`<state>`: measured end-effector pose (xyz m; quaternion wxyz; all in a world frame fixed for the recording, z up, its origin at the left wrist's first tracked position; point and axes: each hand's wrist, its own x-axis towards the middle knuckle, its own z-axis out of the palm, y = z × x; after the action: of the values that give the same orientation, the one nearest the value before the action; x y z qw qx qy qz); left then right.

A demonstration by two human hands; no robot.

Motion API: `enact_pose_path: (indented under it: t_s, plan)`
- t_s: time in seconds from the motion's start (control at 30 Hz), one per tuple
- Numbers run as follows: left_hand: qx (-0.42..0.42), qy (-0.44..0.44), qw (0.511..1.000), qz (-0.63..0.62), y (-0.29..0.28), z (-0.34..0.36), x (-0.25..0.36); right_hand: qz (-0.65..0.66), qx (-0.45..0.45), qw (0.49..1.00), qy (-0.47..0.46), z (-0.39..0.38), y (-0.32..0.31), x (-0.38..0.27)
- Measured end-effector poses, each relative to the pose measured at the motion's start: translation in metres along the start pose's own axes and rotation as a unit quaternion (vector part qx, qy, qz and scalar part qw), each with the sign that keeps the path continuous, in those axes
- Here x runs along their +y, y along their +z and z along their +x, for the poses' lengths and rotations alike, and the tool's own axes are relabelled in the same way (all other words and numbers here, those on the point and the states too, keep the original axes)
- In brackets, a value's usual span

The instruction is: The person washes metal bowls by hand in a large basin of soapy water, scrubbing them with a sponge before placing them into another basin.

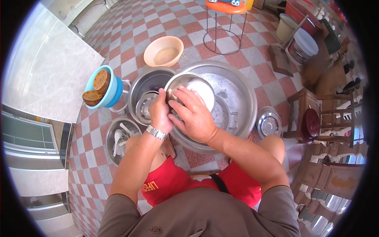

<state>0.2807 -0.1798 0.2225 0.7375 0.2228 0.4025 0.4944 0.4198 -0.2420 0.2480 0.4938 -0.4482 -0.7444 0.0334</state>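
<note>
Tilted above the large basin, a shiny metal bowl (204, 90) is held in my left hand (161, 112), which wraps round its near left side; the thumb points up. Across the near part of the bowl lies my right hand (194, 115), its fingers stretched and slightly apart. A greyish patch shows between the hands, too hidden to name. Beneath is the wide metal basin (246, 85), with wet, spotted water in it and another round metal vessel (224, 114) partly covered by my hands. Beside it, a deep metal pot (136, 85) has smaller metal dishes (145, 106) inside.
A metal bowl of white spoons (117, 138) stands near my left knee. Behind it, brown plates (102, 81) fill a light-blue basin (109, 71). A peach basin (148, 51) stands ahead, an orange stool (226, 7) farther off. Metal lids (270, 123) and a wooden chair (302, 98) are right.
</note>
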Motion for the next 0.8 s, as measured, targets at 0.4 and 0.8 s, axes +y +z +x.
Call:
enact_pose_path:
  t_s: [0.4, 0.8]
  plan:
    - [0.134, 0.012, 0.991, -0.006, 0.022, -0.005, 0.002, -0.040, 0.052, 0.991, 0.118, -0.032, -0.004, 0.036]
    - [0.094, 0.018, 0.995, -0.011, 0.011, 0.001, -0.015, -0.048, 0.096, 0.974, 0.197, -0.017, -0.013, 0.067]
